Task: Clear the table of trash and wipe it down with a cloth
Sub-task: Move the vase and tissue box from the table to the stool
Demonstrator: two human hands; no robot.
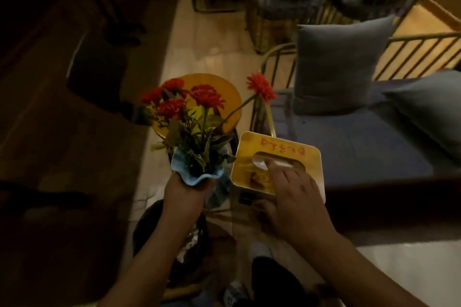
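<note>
Closest in, the right fingers (268,163) are spread over the lid of a tissue box (249,157). The index tip is hooked into the oval slot and the thumb is clamped on the near side wall, so the right hand (296,197) is grasping the box from above. The left hand (184,192) is clenched round the neck of a vase (199,177) with a blue frilled rim. It holds the vase upright just left of the box, the two almost touching. Something striped hangs under that hand; whether it is a cloth I cannot tell. Red flowers (204,95) fan up and out, one long stem leaning right over the box's far edge.

Beyond the flowers stands a round amber tabletop (224,87), its rim partly hidden by the blooms. Below the left forearm sits a dark bin (149,227) with white scraps (189,242) in it. To the right, a sofa (361,147) edge runs close beside the box, with a grey cushion (336,65) propped further back. Pale floor (199,45) runs as an open strip ahead, between dark shadow on the left and wire chairs (274,20) on the right.
</note>
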